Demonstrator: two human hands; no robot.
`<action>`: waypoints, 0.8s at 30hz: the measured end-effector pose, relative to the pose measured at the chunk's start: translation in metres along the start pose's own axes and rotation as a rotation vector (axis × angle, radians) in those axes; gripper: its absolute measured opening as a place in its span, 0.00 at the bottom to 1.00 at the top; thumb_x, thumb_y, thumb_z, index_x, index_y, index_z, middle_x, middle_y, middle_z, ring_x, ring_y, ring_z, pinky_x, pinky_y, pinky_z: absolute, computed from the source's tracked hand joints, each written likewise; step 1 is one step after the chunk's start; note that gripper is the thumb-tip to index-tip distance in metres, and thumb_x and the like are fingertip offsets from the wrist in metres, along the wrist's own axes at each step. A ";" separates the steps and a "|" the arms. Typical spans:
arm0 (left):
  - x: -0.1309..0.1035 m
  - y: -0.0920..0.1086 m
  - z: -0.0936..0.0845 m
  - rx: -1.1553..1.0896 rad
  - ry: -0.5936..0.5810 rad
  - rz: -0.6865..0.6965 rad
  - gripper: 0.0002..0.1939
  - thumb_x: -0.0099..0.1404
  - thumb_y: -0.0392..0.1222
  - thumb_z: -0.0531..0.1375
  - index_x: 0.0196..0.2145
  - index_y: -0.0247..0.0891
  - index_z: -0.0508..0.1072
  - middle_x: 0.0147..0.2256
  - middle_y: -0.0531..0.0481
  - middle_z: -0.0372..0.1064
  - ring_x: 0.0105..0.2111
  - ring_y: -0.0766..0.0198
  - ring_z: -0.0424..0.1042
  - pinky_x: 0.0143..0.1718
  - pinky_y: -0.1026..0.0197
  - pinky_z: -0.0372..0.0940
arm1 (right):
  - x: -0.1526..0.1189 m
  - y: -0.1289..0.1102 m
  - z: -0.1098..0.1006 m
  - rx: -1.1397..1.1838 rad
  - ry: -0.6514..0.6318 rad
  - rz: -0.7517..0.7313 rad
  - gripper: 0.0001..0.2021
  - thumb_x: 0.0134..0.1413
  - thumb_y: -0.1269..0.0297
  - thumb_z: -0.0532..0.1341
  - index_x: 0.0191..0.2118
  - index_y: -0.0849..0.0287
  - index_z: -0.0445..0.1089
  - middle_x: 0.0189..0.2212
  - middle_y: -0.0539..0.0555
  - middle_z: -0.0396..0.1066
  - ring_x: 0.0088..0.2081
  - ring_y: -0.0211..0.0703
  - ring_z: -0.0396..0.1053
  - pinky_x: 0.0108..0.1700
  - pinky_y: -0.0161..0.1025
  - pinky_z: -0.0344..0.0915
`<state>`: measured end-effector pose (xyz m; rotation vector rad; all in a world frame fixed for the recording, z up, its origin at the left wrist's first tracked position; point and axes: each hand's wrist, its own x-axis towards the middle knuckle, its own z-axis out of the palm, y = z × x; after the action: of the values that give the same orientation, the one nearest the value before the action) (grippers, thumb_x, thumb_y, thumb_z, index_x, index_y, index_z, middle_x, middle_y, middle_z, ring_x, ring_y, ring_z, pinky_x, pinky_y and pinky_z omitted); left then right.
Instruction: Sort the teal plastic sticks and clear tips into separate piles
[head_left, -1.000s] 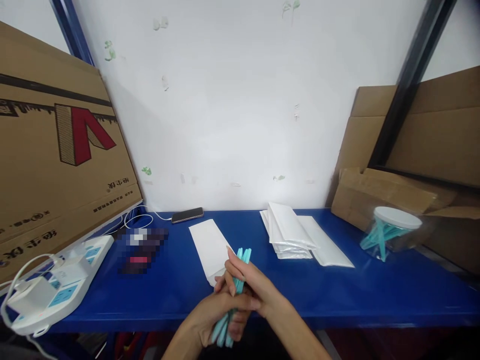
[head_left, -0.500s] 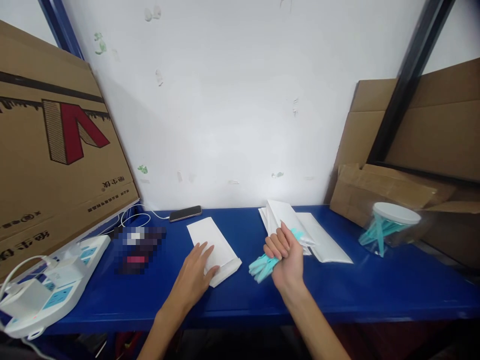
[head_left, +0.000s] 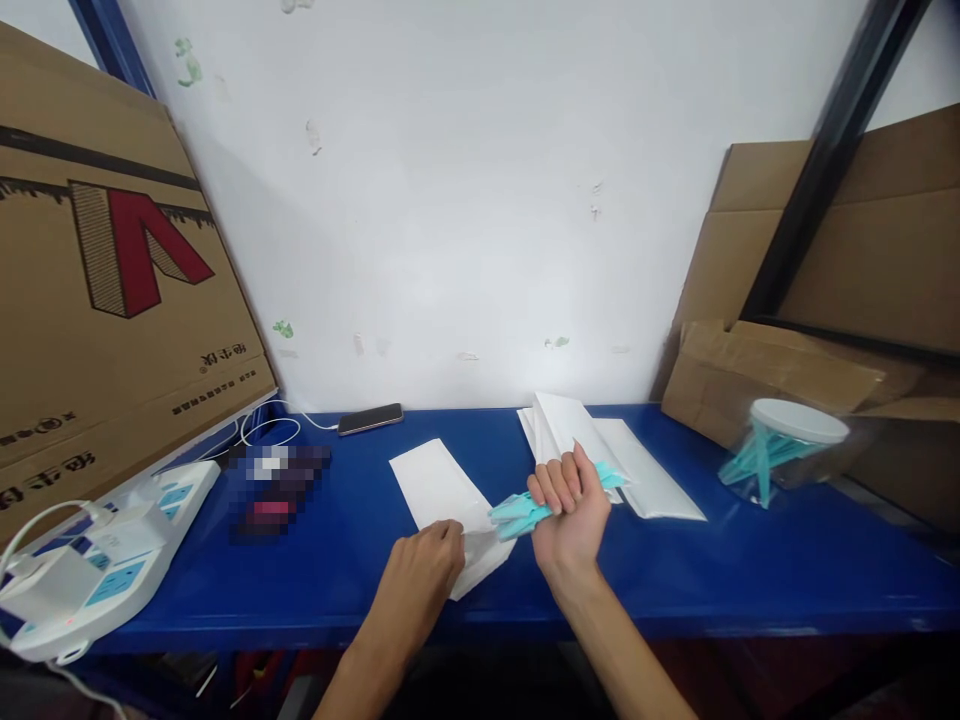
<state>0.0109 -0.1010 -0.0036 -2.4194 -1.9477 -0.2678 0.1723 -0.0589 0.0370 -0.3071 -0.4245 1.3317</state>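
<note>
My right hand (head_left: 574,510) is wrapped round a bundle of slim turquoise plastic sticks (head_left: 517,515), whose ends stick out on both sides of the fist. Their exact kind is not clear. A white envelope (head_left: 435,478) lies slanted on the blue table, its near end lifted and opened out. At that mouth, my left hand (head_left: 427,565) pinches the paper with curled fingers. The left tips of the sticks are right at the envelope's opening; whether they touch it I cannot tell. Behind my right hand rests a small pile of white envelopes (head_left: 652,475).
A clear jar with a white lid (head_left: 799,422) holds more turquoise sticks at the right, beside cardboard boxes (head_left: 705,385). On the left are a phone (head_left: 370,419) on a cable, a blurred dark item (head_left: 281,490), a power strip (head_left: 142,570) and a large carton (head_left: 127,280).
My left hand has gone from lying flat on the envelope to gripping its near end, which now stands open. The envelope shifted right, and the turquoise sticks moved slightly left and up to its mouth.
</note>
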 end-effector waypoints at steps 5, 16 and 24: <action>-0.009 0.009 -0.010 -0.009 0.111 -0.042 0.14 0.74 0.37 0.49 0.44 0.38 0.75 0.37 0.45 0.79 0.35 0.54 0.79 0.29 0.62 0.63 | -0.009 0.013 0.002 -0.040 -0.011 0.011 0.27 0.62 0.54 0.60 0.19 0.55 0.46 0.13 0.40 0.39 0.17 0.33 0.36 0.20 0.33 0.48; -0.024 0.006 -0.027 -0.128 0.577 -0.077 0.12 0.72 0.39 0.52 0.40 0.39 0.76 0.32 0.53 0.79 0.23 0.64 0.76 0.23 0.65 0.60 | -0.022 0.008 0.000 -0.973 -0.369 -0.428 0.24 0.71 0.53 0.48 0.31 0.56 0.74 0.40 0.54 0.76 0.43 0.45 0.71 0.48 0.43 0.63; -0.028 0.015 -0.035 -0.140 0.576 -0.041 0.13 0.72 0.41 0.53 0.40 0.39 0.77 0.33 0.51 0.81 0.25 0.62 0.78 0.23 0.65 0.62 | -0.024 -0.002 -0.003 -1.108 -0.471 -0.637 0.24 0.71 0.62 0.49 0.26 0.57 0.75 0.21 0.50 0.66 0.23 0.37 0.64 0.26 0.38 0.59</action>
<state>0.0160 -0.1362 0.0276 -2.0467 -1.7509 -1.0018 0.1713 -0.0831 0.0320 -0.6940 -1.5205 0.4155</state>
